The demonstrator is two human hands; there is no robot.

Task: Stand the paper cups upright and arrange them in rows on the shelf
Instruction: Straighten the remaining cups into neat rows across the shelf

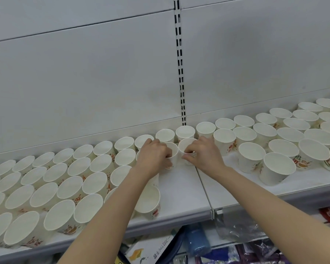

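Several white paper cups with red-orange print stand upright in rows on the white shelf, filling its left side and right side. In the middle, my left hand grips one upright cup by its rim and side. Beside it, my right hand holds a second upright cup at its rim. Both cups sit in the second row, just in front of the back row, and touch or nearly touch each other.
A slotted upright post splits the white back panel. A seam divides the two shelf boards. A bare patch of shelf lies in front of my hands. Below the shelf edge lie packaged goods, a blue item and clear plastic bags.
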